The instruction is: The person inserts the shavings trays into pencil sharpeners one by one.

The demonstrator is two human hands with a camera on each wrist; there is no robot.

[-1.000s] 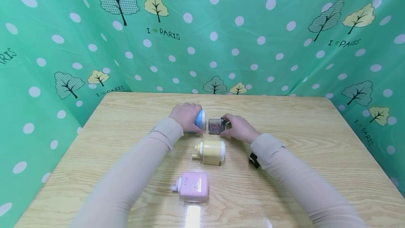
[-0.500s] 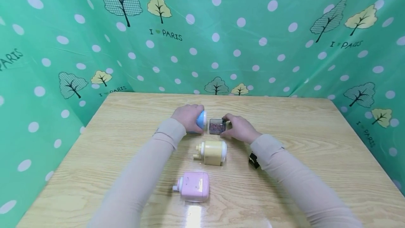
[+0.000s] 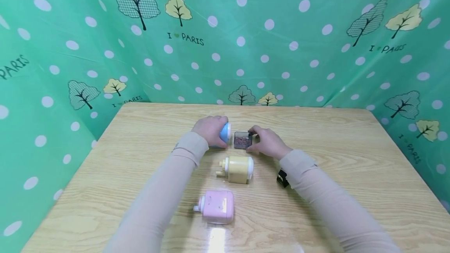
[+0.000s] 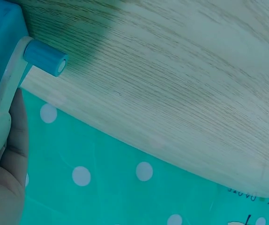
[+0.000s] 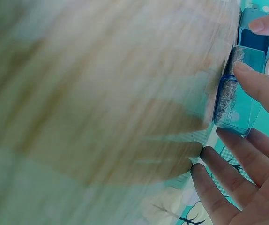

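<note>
A blue crank pencil sharpener [image 3: 224, 132] lies near the back of the table, mostly hidden in the head view by my left hand [image 3: 211, 130], which grips its body. In the left wrist view its crank handle [image 4: 44, 57] sticks out beside my fingers [image 4: 17, 131]. Just right of the sharpener sits a clear dark-tinted shavings drawer [image 3: 242, 140] holding reddish-brown shavings. My right hand [image 3: 268, 142] holds the drawer's right end between thumb and fingers. In the right wrist view, the thumb lies on one side of the drawer [image 5: 240, 105] and fingertips touch the other; the remaining fingers are spread.
Nearer me lie a yellow sharpener [image 3: 238, 169] and a pink sharpener [image 3: 218, 206], both with cranks pointing left. A small black object [image 3: 282, 179] is partly covered by my right sleeve. Green polka-dot cloth [image 3: 225, 61] stands behind the wooden table [image 3: 140, 139].
The whole head view has shifted slightly, so everything appears a little farther right. Both hands keep their holds, and the drawer stays beside the blue sharpener.
</note>
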